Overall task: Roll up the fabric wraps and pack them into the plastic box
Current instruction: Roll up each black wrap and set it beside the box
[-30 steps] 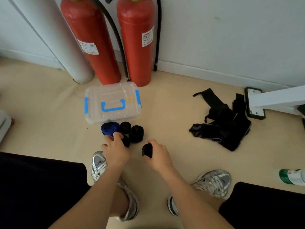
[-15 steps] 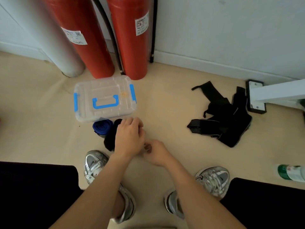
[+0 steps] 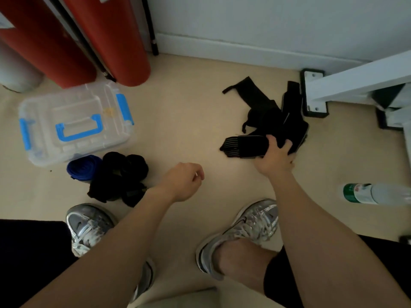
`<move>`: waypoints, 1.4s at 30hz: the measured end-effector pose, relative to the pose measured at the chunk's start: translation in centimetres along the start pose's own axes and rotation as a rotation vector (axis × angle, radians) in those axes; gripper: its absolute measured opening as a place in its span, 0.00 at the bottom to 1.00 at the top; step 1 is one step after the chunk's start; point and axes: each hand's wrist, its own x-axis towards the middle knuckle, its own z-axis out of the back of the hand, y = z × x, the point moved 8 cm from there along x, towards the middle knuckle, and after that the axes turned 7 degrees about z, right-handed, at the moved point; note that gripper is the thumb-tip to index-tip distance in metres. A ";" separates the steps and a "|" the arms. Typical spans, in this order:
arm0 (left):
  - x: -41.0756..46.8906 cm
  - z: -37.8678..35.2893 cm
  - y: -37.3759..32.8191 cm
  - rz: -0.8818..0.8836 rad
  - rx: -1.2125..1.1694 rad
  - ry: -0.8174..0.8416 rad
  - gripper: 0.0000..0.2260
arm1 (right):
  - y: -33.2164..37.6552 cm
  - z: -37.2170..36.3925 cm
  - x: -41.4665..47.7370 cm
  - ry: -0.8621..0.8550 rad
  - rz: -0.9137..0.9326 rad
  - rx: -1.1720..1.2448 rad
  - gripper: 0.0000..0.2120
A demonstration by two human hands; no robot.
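A clear plastic box (image 3: 73,138) with blue latches and handle sits closed on the floor at left. In front of it lie a rolled blue wrap (image 3: 83,167) and several rolled black wraps (image 3: 124,174). A heap of unrolled black wraps (image 3: 271,112) lies at right. My right hand (image 3: 274,156) grips a striped black wrap (image 3: 244,145) at the heap's near edge. My left hand (image 3: 183,183) hovers over bare floor between the rolls and the heap, fingers loosely curled, holding nothing.
Two red fire extinguishers (image 3: 106,41) and a grey post (image 3: 15,72) stand behind the box against the wall. A white frame leg with a black foot (image 3: 315,94) is at right. A plastic bottle (image 3: 375,193) lies at far right. My shoes (image 3: 246,230) are below.
My right hand has let go of the rolled wrap by the pile and reached right onto the unrolled heap. My left hand has lifted off the rolls. The view has shifted right and down.
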 end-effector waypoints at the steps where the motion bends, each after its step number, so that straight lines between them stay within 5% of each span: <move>1: 0.4 -0.2 -0.2 0.001 0.001 0.003 0.10 | -0.4 -1.0 0.5 0.114 -0.005 0.039 0.41; 3: 1.1 -0.4 -0.5 0.010 -0.007 0.001 0.10 | -0.4 -2.1 1.1 0.248 0.003 0.042 0.44; 8: 2.2 0.2 -1.4 0.033 -0.130 -0.135 0.11 | 5.3 -4.0 -0.5 0.227 0.264 -0.119 0.38; 12: 2.2 0.6 0.1 0.158 -0.229 -0.238 0.28 | 11.8 -8.6 -4.9 0.262 0.438 -0.078 0.37; 17: 1.1 -1.2 3.5 0.230 -0.231 -0.015 0.42 | 13.0 -10.9 -8.2 0.258 0.460 0.189 0.47; 22: 0.1 -1.0 4.6 0.206 -0.125 -0.164 0.22 | 10.6 -10.3 -7.9 0.292 0.387 0.516 0.33; 27: -1.4 2.0 3.9 0.274 0.028 -0.265 0.13 | 9.6 -6.7 -7.2 0.207 0.357 0.538 0.14; 32: -3.2 5.9 0.9 0.238 0.054 -0.435 0.11 | 10.2 -2.3 -8.1 -0.029 0.354 0.424 0.12; 42: -8.1 9.6 -2.5 0.135 -0.001 -0.598 0.10 | 10.5 6.9 -10.6 -0.485 0.175 0.907 0.14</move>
